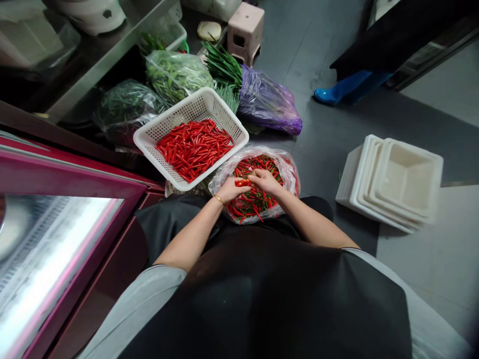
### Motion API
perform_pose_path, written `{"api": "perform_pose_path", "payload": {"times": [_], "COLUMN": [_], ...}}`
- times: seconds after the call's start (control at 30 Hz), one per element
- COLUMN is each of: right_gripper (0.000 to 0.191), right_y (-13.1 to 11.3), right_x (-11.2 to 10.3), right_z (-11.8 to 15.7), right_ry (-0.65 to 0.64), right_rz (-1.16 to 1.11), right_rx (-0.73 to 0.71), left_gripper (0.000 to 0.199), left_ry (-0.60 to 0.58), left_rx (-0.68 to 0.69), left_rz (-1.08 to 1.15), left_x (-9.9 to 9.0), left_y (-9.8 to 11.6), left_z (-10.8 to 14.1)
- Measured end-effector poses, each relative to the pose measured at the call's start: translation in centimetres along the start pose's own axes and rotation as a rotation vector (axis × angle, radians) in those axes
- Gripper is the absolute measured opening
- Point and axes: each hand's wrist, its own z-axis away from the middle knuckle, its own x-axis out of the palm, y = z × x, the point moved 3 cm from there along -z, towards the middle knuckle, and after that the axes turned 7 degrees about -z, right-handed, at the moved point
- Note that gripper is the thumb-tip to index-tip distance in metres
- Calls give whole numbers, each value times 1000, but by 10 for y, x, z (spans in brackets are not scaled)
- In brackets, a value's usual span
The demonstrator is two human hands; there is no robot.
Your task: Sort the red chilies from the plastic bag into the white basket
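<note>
Over an open clear plastic bag (287,172) of red chilies with green stems (258,203), my two hands are close together. My left hand (229,189), with a yellow bracelet at the wrist, is closed around several red chilies (242,183). Beside it, my right hand (264,180) has its fingers pinched at the chilies' ends; what it grips is too small to make out. Just beyond the bag to the left is a white perforated basket (149,133), tilted in view, holding a pile of red chilies (196,148) without visible green stems.
Bagged greens (177,75) and a purple bag (267,102) with long green stalks lie behind the basket. A pink stool (246,30) stands farther back. Stacked white bins (407,179) are at right. A person's blue boot (337,92) shows at upper right. A magenta-framed cabinet (75,212) borders the left.
</note>
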Motion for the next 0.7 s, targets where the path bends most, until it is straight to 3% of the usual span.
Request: {"api": "perform_pose_path", "payload": {"times": [0.1,0.2,0.27,0.37,0.5,0.6,0.7], "right_gripper": [39,31,32,37,36,33,31], "right_y": [11,13,10,6,8,14,19], "right_x": [16,31,39,37,22,26,32], "right_z": [0,-11,-19,-26,-24,-18,-12], "right_ry": [-111,-142,-240,-360,-314,-379,-377], "right_rz": [16,374,641,943,991,961,798], "right_rx": [74,32,-60,-144,-193,-235,-126], "left_gripper": [27,25,23,22,23,29,29], "left_ry": [31,143,202,224,164,102,97], "left_rx": [80,-30,-88,-125,-182,-186,-237], "left_rz": [-52,205,366,417,372,377,397], "left_x": [-10,-24,-30,-32,-26,-25,-25], "left_y": [4,-2,-6,-7,-10,-10,-7], "left_z": [3,3,2,-1,-4,-4,1]}}
